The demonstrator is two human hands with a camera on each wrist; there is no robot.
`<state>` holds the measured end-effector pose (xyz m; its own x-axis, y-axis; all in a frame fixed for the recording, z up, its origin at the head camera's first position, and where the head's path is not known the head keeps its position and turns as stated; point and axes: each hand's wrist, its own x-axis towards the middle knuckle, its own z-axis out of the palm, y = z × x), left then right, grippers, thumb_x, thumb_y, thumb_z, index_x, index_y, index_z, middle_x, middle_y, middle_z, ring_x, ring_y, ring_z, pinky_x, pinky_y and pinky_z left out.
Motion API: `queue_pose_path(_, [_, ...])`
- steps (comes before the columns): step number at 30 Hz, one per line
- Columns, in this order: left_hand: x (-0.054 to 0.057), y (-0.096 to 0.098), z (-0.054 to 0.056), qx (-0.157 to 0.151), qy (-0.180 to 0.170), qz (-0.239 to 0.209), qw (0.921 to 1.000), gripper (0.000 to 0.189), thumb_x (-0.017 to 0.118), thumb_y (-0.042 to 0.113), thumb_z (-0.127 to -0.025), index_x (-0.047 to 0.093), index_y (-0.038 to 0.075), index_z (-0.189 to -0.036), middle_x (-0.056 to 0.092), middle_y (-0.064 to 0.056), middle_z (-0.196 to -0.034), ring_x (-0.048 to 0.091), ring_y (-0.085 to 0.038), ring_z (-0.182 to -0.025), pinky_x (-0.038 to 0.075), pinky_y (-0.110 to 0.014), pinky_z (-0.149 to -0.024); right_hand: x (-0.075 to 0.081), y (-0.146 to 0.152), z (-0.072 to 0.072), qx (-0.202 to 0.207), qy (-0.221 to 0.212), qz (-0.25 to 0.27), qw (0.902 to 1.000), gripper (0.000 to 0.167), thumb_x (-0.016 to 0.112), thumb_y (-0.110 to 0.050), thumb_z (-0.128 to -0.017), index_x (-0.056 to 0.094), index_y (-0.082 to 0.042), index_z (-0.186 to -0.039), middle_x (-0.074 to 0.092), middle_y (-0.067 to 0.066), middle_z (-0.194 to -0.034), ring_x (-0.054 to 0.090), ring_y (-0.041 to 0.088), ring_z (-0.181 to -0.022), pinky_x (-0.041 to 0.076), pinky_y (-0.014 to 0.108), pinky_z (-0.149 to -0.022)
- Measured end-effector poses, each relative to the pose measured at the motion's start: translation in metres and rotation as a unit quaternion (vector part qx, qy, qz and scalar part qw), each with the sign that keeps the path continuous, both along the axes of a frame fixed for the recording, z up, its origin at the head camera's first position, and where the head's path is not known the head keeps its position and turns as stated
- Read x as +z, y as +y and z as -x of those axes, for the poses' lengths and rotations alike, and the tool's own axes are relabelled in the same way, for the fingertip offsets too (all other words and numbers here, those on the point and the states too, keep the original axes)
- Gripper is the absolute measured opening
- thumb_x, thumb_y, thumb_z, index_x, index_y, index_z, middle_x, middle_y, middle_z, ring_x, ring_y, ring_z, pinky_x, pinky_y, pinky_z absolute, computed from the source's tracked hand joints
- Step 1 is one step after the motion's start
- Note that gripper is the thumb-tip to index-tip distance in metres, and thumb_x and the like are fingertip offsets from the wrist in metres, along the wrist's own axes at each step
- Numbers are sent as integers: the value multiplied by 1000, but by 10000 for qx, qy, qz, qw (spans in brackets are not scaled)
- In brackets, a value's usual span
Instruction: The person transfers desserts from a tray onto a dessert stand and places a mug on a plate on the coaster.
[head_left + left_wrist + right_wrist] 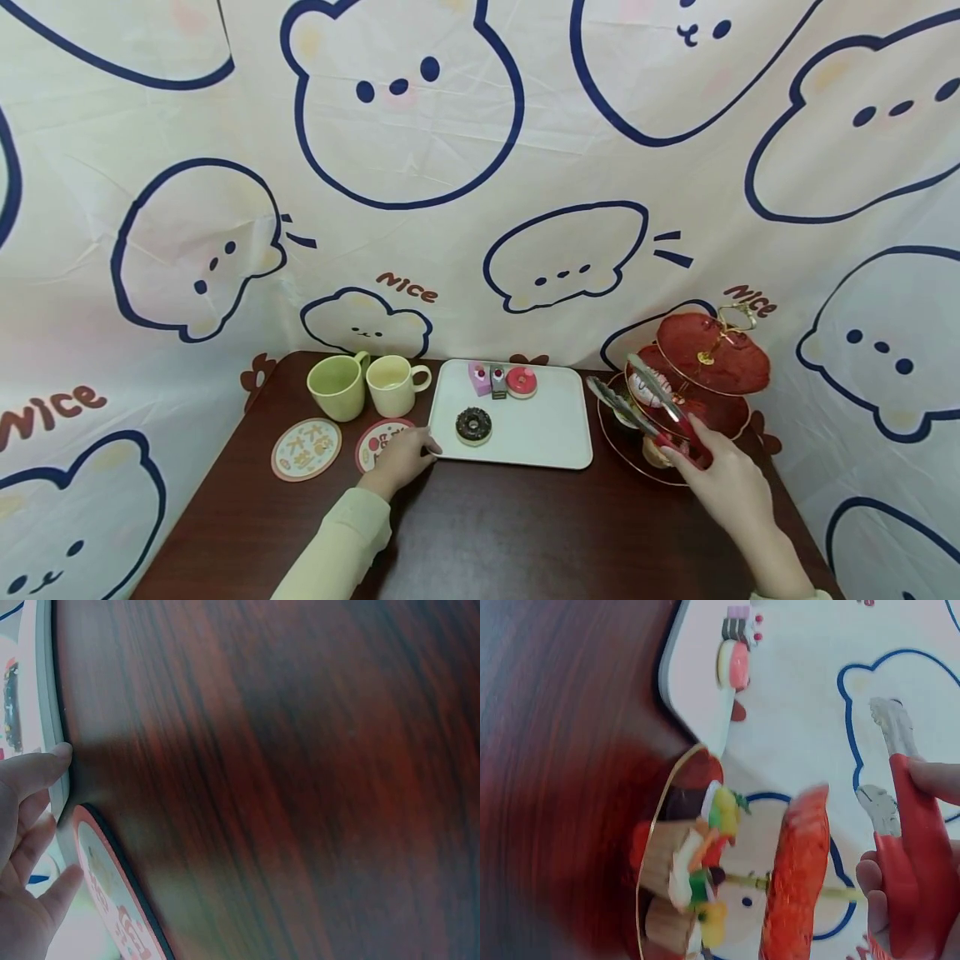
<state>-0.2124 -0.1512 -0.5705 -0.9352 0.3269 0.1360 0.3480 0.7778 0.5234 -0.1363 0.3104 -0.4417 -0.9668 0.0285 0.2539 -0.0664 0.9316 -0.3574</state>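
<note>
At the near left corner of the white tray (525, 450), my left hand (405, 457) pinches the rim, thumb (60, 756) on the near edge. A chocolate donut (473, 426), a pink donut (522, 382) and two small cake slices (498, 382) sit on this tray. My right hand (723, 475) holds red-handled metal tongs (915, 855), their two arms spread apart with nothing pinched between the tips. In the head view the tongs overlap a red tiered stand (720, 367). A white striped pastry (647, 390) shows behind them.
Cupcakes with toppings (667, 862) stand on the stand's lowest, gold-rimmed plate. At the left are a green mug (336, 389), a cream mug (392, 387) and two round coasters (306, 450). A cartoon-print cloth (450, 250) hangs behind the dark wooden table (525, 533).
</note>
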Motion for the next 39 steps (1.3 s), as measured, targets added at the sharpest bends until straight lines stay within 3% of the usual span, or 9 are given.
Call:
queue_pose_path(9, [1, 1, 0, 37, -33, -23, 10000, 9, 79, -6, -82, 79, 3, -86, 68, -29, -119, 65, -42, -114, 51, -54, -99, -19, -32, 5, 561, 60, 229, 9981, 72, 79, -45, -88, 60, 0, -140, 63, 29, -132, 63, 49, -114, 51, 68, -85])
queue_pose_path(14, [1, -2, 1, 51, 29, -40, 10000, 10, 79, -6, -82, 79, 4, -85, 69, -29, -119, 65, -42, -114, 51, -54, -99, -35, -47, 14, 833, 112, 472, 9953, 68, 83, -40, -85, 64, -1, -137, 66, 26, -129, 64, 46, -115, 36, 74, -104])
queue_pose_path(16, [0, -2, 2, 16, 40, -50, 10000, 10, 79, -6, -82, 79, 4, -86, 69, -29, -118, 65, -42, -114, 51, -54, -99, -42, -53, 17, 898, 123, 519, 9945, 68, 85, -40, -84, 65, -2, -137, 67, 26, -127, 63, 47, -116, 36, 74, -103])
queue_pose_path(19, [-2, -2, 2, -9, 42, -42, 10000, 10, 79, -5, -82, 79, 4, -86, 69, -28, -118, 66, -42, -113, 51, -54, -98, -52, -61, 22, 995, 100, 538, 9935, 69, 86, -41, -82, 66, -4, -136, 68, 23, -126, 65, 46, -114, 47, 67, -94])
queue_pose_path(21, [-3, -2, 2, -4, 23, -57, 10000, 10, 79, -5, -82, 79, 4, -86, 69, -29, -118, 65, -42, -114, 51, -54, -99, -58, -67, 23, 1030, 18, 532, 9933, 70, 86, -44, -81, 66, -5, -136, 69, 22, -125, 67, 43, -108, 56, 60, -81])
queue_pose_path(23, [-3, -1, 2, 9, 13, -69, 10000, 10, 79, -5, -82, 79, 4, -85, 69, -29, -118, 65, -42, -114, 51, -54, -99, -64, -73, 25, 1042, -117, 563, 9929, 71, 86, -45, -81, 66, -6, -136, 71, 22, -121, 70, 35, -96, 57, 52, -74])
queue_pose_path(26, [-3, 0, 2, 27, 21, -89, 10000, 11, 79, -6, -82, 78, 5, -85, 69, -29, -118, 65, -42, -114, 51, -54, -99, -72, -80, 26, 1036, -424, 695, 9913, 73, 87, -45, -79, 66, -6, -137, 73, 16, -92, 62, 22, -71, 50, 41, -59])
queue_pose_path(30, [-2, 1, 1, 28, 33, -85, 10000, 10, 79, -6, -82, 78, 4, -85, 69, -28, -117, 65, -41, -114, 51, -54, -99, -83, -87, 29, 1009, -821, 855, 9878, 72, 88, -43, -78, 67, -7, -137, 50, -3, -61, 40, 12, -54, 34, 31, -50])
queue_pose_path(39, [-3, 1, 1, 49, 100, -103, 9999, 9, 79, -5, -82, 78, 3, -86, 68, -31, -119, 65, -43, -114, 50, -55, -99, -102, -105, 37, 1288, -1048, 796, 9829, 72, 89, -42, -78, 66, -9, -138, 46, -7, -59, 30, 9, -50, 30, 28, -50])
